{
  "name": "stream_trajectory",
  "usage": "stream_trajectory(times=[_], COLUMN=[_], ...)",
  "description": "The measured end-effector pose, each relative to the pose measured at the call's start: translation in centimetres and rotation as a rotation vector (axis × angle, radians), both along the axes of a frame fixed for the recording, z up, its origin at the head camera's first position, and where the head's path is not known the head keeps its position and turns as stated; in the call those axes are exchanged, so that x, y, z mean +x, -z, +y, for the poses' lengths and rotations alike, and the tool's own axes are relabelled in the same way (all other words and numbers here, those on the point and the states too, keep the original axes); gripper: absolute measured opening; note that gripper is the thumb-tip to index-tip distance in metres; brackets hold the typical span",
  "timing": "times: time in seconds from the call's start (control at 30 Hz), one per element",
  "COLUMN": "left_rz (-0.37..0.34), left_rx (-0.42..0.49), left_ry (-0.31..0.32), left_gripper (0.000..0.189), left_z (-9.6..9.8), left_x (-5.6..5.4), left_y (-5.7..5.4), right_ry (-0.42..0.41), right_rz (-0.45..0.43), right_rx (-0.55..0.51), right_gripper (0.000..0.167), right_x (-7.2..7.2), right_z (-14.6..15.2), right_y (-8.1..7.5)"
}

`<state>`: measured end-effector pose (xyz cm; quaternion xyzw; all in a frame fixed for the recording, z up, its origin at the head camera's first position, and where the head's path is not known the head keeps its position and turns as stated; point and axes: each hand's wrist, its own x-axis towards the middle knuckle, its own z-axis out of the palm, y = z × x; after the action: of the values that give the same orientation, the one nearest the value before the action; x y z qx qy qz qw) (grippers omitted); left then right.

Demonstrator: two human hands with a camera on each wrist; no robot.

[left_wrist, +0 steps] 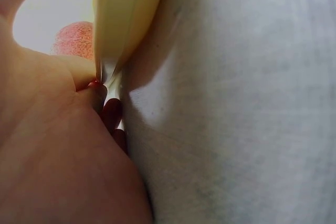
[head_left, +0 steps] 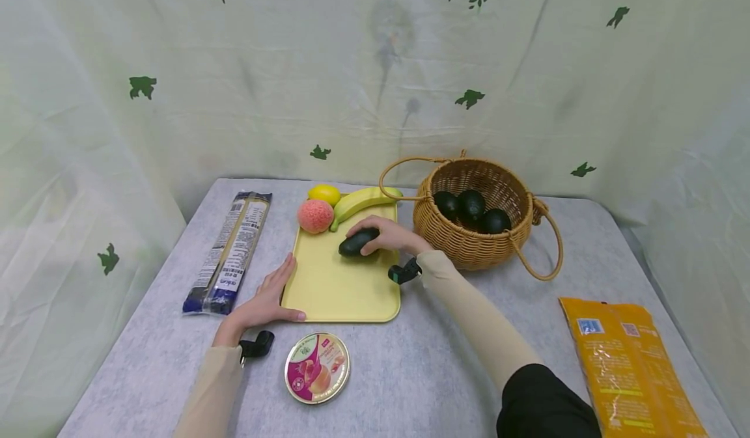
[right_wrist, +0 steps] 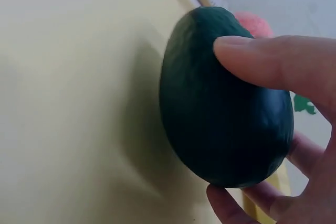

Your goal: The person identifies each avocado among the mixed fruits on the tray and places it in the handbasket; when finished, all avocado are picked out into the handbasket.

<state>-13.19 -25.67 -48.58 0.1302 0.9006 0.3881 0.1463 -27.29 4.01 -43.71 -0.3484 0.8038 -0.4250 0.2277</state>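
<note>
My right hand (head_left: 389, 235) grips a dark green avocado (head_left: 357, 243) close over the yellow tray (head_left: 346, 295). In the right wrist view the thumb (right_wrist: 252, 59) presses one side of the avocado (right_wrist: 220, 108), with other fingers around its lower end. My left hand (head_left: 269, 301) rests at the tray's near left corner, fingers stretched along the left edge and thumb by the front rim. In the left wrist view, its fingertips touch the tray's edge (left_wrist: 123, 19). On the tray's far part lie a banana (head_left: 363, 202), a lemon (head_left: 324, 194) and a pink, peach-like fruit (head_left: 315, 216).
A wicker basket (head_left: 463, 249) holding several avocados (head_left: 471, 205) stands right of the tray, its handle loop reaching over the banana's end. A long dark-ended packet (head_left: 228, 256) lies left. A round tin (head_left: 317, 368) sits in front, an orange bag (head_left: 633, 366) at right.
</note>
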Motion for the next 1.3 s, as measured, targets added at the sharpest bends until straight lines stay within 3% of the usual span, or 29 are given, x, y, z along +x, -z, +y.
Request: stream_trajectory(times=[0.2, 0.47, 0.73, 0.9, 1.0, 1.17, 1.3], left_rz=[0.0, -0.002, -0.005, -0.007, -0.008, -0.008, -0.007], left_rx=[-0.002, 0.002, -0.004, 0.003, 0.008, 0.014, 0.009], left_ry=[0.0, -0.001, -0.002, 0.0, 0.003, 0.005, 0.006], left_gripper=[0.122, 0.122, 0.122, 0.122, 0.121, 0.121, 0.122], left_z=[0.0, 0.0, 0.0, 0.1, 0.1, 0.2, 0.2], left_x=[0.0, -0.1, -0.1, -0.1, 0.0, 0.0, 0.0], left_y=[0.0, 0.0, 0.1, 0.0, -0.1, -0.3, -0.3], right_ry=[0.009, 0.01, 0.089, 0.185, 0.266, 0.395, 0.451], right_rz=[0.033, 0.055, 0.066, 0.086, 0.094, 0.09, 0.065], right_rx=[-0.073, -0.165, -0.211, -0.19, -0.145, -0.078, -0.059], right_gripper=[0.042, 0.042, 0.043, 0.044, 0.045, 0.048, 0.05], right_x=[0.7, 1.5, 2.3, 3.4, 3.0, 1.6, 1.4], right_z=[0.4, 2.7, 6.9, 10.4, 13.0, 17.4, 19.9], right_y=[-1.5, -6.0, -10.3, -13.0, -12.9, -11.1, -10.4])
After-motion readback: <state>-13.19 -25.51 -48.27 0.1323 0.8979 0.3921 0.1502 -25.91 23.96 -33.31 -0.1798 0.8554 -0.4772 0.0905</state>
